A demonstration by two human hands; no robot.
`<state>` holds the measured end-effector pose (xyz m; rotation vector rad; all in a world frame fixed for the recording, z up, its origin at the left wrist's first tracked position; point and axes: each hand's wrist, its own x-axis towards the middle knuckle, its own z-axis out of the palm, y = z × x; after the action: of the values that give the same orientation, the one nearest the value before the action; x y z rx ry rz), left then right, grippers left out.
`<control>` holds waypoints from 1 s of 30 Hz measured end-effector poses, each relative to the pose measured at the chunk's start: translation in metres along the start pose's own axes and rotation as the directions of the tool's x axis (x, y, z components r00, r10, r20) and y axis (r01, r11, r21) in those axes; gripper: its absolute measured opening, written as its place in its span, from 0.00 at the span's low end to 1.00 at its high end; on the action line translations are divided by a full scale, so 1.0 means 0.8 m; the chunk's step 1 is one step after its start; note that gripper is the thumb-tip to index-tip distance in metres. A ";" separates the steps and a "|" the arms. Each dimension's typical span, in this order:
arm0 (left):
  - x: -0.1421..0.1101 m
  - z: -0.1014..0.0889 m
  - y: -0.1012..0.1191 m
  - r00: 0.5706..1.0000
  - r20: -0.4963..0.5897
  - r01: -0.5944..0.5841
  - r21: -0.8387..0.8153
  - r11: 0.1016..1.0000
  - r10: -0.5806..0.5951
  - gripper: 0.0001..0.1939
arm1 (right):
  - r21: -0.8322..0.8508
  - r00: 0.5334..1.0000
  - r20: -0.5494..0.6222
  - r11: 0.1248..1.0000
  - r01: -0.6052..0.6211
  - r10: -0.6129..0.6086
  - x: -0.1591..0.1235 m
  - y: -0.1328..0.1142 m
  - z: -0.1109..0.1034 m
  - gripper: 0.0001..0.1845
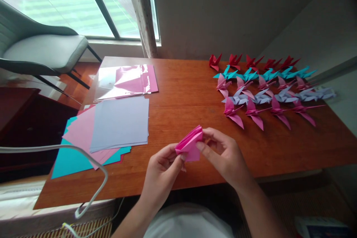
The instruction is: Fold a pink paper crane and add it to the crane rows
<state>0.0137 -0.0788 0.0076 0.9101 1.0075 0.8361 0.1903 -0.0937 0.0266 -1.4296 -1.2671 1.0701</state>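
Observation:
A partly folded piece of bright pink origami paper (192,148) is held above the front of the wooden table, with layered folds showing along its upper edge. My left hand (164,169) pinches its left corner between thumb and fingers. On the other side, my right hand (223,152) grips the upper right part, its thumb pressed on the near face. The fingertips behind the paper are partly hidden. Beyond my right hand, a row of bright pink paper cranes (253,113) stands on the table.
More crane rows stand behind: white (262,97), light pink (244,87), turquoise (248,74) and red (214,61). Left on the wooden table (181,93) lie fanned coloured sheets (119,124) and a clear packet of pink paper (152,78). A white cable (103,178) loops at front left, near a chair (47,52).

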 end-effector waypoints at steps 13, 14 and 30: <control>-0.005 -0.004 -0.004 0.987 0.044 -0.161 0.321 0.933 0.155 0.12 | -0.086 0.985 -0.137 0.992 0.096 -0.107 -0.008 0.008 -0.012 0.17; -0.004 -0.004 -0.005 0.986 0.053 -0.164 0.343 0.925 0.156 0.11 | -0.144 0.971 -0.165 0.978 0.151 -0.174 -0.008 0.005 -0.014 0.18; -0.003 -0.004 0.003 0.944 0.262 -0.312 0.511 0.801 0.200 0.07 | -0.364 0.853 0.412 0.800 0.476 -0.320 0.024 -0.020 -0.015 0.05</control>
<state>0.0092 -0.0794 0.0096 1.6248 0.9757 0.6666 0.2008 -0.0750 0.0442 -1.2389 -2.0775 0.7574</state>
